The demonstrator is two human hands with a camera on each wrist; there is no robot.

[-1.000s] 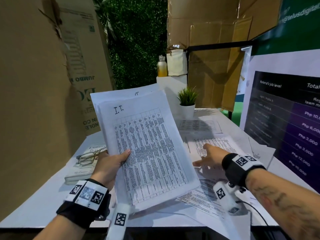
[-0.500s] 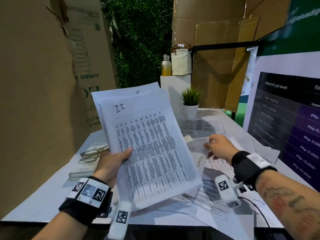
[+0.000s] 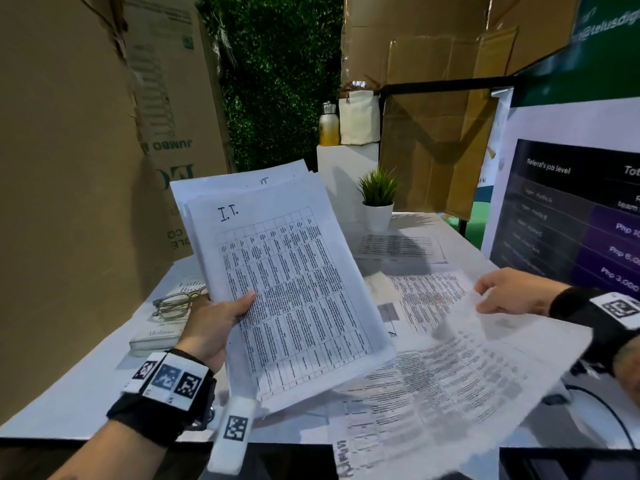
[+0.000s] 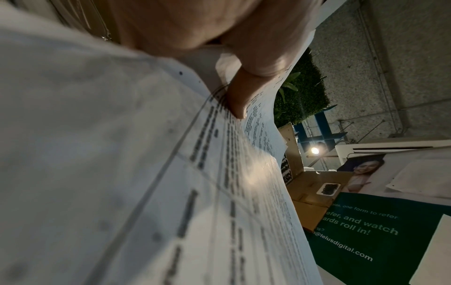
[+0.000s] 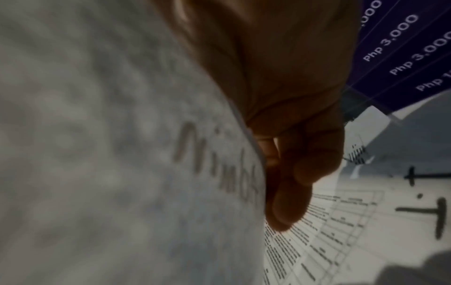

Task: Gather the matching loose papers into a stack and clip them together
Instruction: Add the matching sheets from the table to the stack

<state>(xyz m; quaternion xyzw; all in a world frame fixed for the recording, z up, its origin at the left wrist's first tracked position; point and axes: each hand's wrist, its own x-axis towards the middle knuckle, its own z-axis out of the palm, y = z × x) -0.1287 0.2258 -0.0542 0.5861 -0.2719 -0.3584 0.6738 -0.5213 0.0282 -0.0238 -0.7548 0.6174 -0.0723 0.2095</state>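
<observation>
My left hand (image 3: 221,313) grips a stack of printed table sheets (image 3: 294,271) headed "I.T.", raised and tilted above the table; the thumb (image 4: 241,96) presses on the top page. My right hand (image 3: 505,289) pinches the corner of a single printed sheet (image 3: 467,368), lifted and blurred, to the right of the stack. In the right wrist view the fingers (image 5: 292,173) curl round that sheet's edge (image 5: 146,154), which carries handwriting. More loose printed sheets (image 3: 426,299) lie flat on the white table (image 3: 86,393). No clip is visible.
A book with glasses (image 3: 173,306) on it lies at the table's left. A small potted plant (image 3: 377,199) stands at the back. Another sheet (image 3: 398,247) lies near it. Cardboard walls (image 3: 69,168) close the left; a poster board (image 3: 571,220) stands at the right.
My right hand has lifted one sheet off the table and swung it rightward and toward me. The left hand keeps the stack raised, nearly still.
</observation>
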